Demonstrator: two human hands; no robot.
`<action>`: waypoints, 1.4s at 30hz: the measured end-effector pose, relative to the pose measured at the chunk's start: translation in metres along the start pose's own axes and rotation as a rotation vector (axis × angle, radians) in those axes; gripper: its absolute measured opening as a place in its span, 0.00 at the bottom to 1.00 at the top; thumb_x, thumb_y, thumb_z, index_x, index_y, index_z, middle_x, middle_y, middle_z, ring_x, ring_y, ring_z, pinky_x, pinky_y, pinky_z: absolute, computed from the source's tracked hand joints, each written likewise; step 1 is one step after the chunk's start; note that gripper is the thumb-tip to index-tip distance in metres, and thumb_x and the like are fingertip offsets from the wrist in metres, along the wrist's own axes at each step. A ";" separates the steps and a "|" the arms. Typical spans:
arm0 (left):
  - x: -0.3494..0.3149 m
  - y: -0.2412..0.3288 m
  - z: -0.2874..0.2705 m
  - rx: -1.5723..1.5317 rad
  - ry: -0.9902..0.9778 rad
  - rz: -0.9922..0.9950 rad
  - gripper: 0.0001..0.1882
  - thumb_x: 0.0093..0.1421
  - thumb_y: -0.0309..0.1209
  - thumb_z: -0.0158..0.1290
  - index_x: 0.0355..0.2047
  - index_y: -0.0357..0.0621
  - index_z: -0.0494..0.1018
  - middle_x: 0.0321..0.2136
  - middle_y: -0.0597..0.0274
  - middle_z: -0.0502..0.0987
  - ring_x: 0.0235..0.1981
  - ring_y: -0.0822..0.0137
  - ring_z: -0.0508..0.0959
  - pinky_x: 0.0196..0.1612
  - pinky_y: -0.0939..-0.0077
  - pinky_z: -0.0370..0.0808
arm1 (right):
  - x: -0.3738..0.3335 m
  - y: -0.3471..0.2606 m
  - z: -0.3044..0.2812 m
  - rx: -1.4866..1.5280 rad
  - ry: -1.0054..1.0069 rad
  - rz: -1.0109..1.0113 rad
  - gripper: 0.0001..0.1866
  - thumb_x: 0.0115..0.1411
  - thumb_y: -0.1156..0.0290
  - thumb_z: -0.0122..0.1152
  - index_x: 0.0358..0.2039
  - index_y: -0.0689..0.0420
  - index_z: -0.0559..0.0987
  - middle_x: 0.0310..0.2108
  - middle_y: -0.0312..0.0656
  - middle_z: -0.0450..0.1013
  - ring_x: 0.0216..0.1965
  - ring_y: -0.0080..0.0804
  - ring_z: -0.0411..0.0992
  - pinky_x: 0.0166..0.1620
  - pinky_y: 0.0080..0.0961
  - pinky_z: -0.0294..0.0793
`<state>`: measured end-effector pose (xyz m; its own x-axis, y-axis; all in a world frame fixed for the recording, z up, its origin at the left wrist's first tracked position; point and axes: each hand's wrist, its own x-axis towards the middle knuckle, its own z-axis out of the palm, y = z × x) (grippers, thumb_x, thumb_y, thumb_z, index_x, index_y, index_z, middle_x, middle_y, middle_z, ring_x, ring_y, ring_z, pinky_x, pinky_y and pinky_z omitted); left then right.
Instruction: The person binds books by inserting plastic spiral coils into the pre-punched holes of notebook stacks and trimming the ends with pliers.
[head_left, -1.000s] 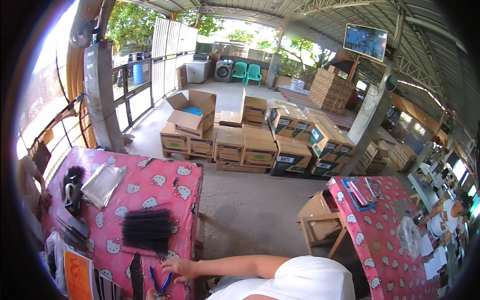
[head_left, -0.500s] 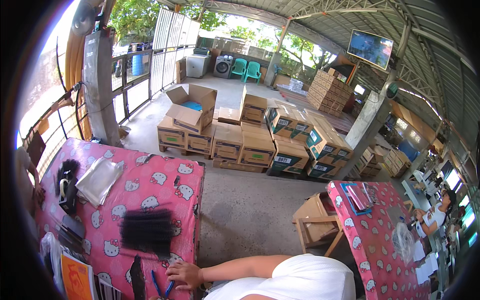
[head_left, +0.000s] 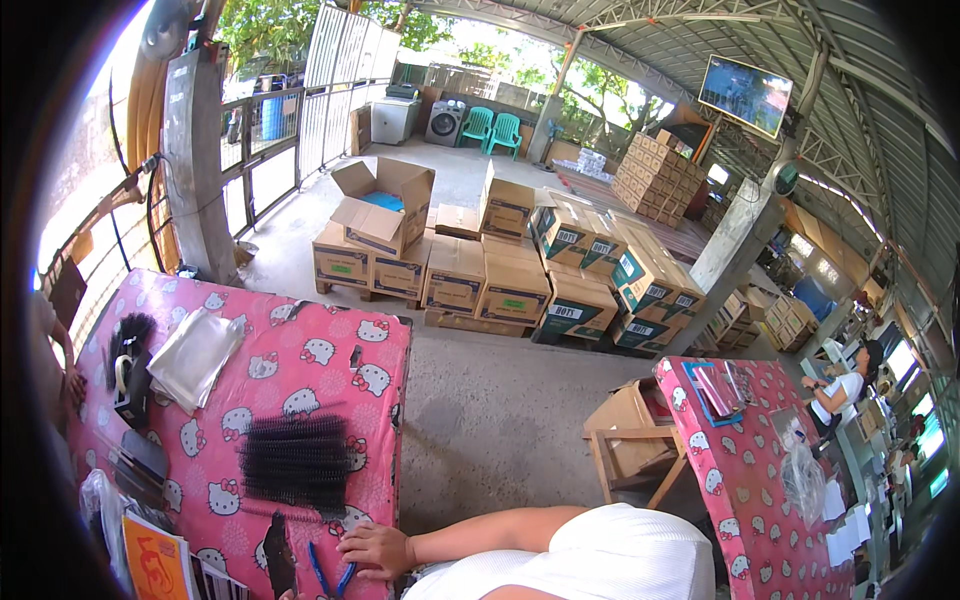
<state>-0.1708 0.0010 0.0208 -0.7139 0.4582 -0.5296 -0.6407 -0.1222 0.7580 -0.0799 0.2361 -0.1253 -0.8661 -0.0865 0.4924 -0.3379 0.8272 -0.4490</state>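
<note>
My right hand (head_left: 375, 550) lies palm down near the front edge of the pink patterned table (head_left: 262, 366), fingers stretched out and nothing seen in them. Close to its fingertips are the two blue handles of a plier-like hand tool (head_left: 319, 570); its head is cut off by the lower edge. Left of the tool is a narrow black piece (head_left: 277, 555). Beyond the hand sits a pile of black bristly strips (head_left: 295, 462). Of my left hand, at most a sliver of finger shows at the bottom edge, so its grip is hidden.
Clear plastic sheets (head_left: 196, 358), a black bristly bundle (head_left: 130, 340) and an orange-covered booklet (head_left: 160, 562) are on the table's left part. A second pink table (head_left: 705, 480) stands right. Cardboard boxes (head_left: 455, 275) are stacked ahead. A co-worker (head_left: 845, 390) is far right; another person's hand (head_left: 75, 385) is far left.
My right hand stays almost in place beside the blue handles. The view has shifted slightly. The co-worker at the far right has changed posture.
</note>
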 end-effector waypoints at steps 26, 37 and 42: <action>0.015 -0.003 -0.009 -0.055 0.041 0.037 0.15 0.60 0.35 0.54 0.45 0.42 0.73 0.35 0.62 0.77 0.34 0.70 0.76 0.36 0.76 0.73 | 0.002 -0.005 -0.005 0.015 0.029 0.000 0.18 0.48 0.63 0.61 0.39 0.56 0.74 0.48 0.43 0.69 0.53 0.42 0.65 0.55 0.41 0.61; 0.009 -0.023 0.018 0.624 0.133 0.495 0.15 0.60 0.33 0.55 0.45 0.36 0.73 0.35 0.59 0.77 0.35 0.70 0.75 0.38 0.78 0.73 | -0.001 -0.006 -0.013 0.011 0.020 0.024 0.19 0.48 0.63 0.61 0.40 0.56 0.74 0.48 0.43 0.69 0.52 0.43 0.65 0.54 0.42 0.61; -0.011 -0.011 0.027 0.511 0.253 0.557 0.16 0.60 0.31 0.55 0.46 0.37 0.73 0.39 0.59 0.76 0.38 0.68 0.75 0.40 0.78 0.72 | 0.010 -0.008 -0.018 0.094 -0.046 0.036 0.20 0.49 0.62 0.63 0.42 0.56 0.74 0.48 0.44 0.69 0.52 0.45 0.66 0.55 0.42 0.62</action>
<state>-0.1482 0.0214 0.0285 -0.9729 0.2269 -0.0454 -0.0058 0.1723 0.9850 -0.0790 0.2387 -0.1034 -0.8933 -0.0850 0.4413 -0.3378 0.7746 -0.5347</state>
